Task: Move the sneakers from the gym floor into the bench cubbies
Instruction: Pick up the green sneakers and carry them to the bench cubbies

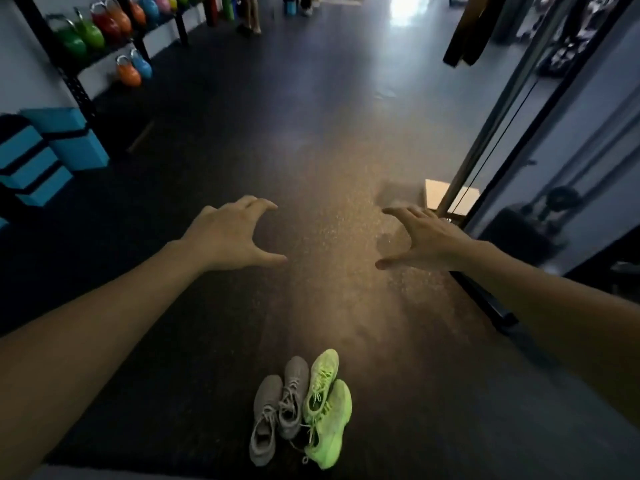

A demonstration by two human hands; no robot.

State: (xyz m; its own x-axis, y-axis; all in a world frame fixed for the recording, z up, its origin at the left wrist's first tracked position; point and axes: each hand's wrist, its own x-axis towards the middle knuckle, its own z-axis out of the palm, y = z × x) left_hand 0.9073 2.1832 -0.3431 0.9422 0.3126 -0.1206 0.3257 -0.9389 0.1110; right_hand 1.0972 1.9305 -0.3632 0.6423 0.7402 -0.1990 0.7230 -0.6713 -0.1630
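Observation:
Two pairs of sneakers lie side by side on the dark gym floor near the bottom of the view: a grey pair [277, 407] on the left and a neon green pair [327, 407] on the right, toes pointing away from me. My left hand [230, 237] and my right hand [420, 242] are stretched out in front of me above the floor, well beyond the sneakers. Both hands hold nothing, with fingers curled and spread apart. No bench cubbies are in view.
A rack of coloured kettlebells [104, 32] runs along the left wall, with blue foam blocks [65, 140] stacked below it. A metal machine frame [485, 147] and a wooden box [446, 199] stand at the right. A person's legs [251, 15] show far back.

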